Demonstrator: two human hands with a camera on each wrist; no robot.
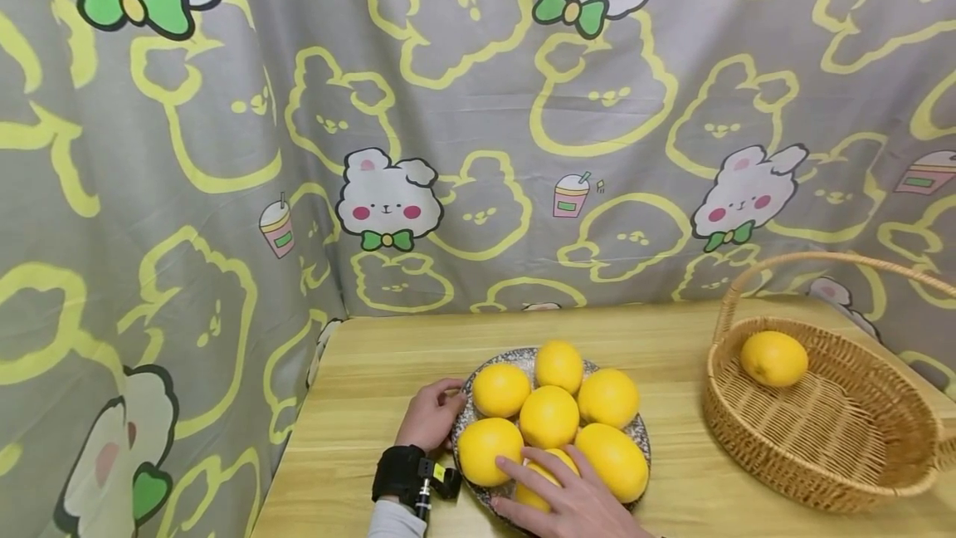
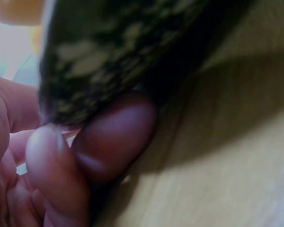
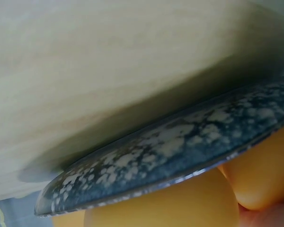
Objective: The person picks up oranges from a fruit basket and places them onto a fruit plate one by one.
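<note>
A dark speckled plate [image 1: 526, 358] bears several yellow lemons [image 1: 548, 417] near the table's front edge. At its left rim, my left hand [image 1: 431, 415] grips the plate. The left wrist view shows the thumb and fingers [image 2: 116, 137] around the plate's edge, one fingertip beneath its underside. My right hand [image 1: 571, 492] reaches over the front of the plate, fingers spread around the nearest lemon [image 1: 532, 495], which they partly hide. In the right wrist view, the plate's speckled side [image 3: 170, 146] fills the middle, and fingers [image 3: 272, 216] show between lemons at the lower right corner.
A wicker basket [image 1: 821, 484] with a tall arched handle stands to the right on the wooden table [image 1: 388, 347]. One lemon [image 1: 774, 358] lies inside it, toward the back left. Patterned grey curtains [image 1: 478, 123] hang behind the table and along its left side.
</note>
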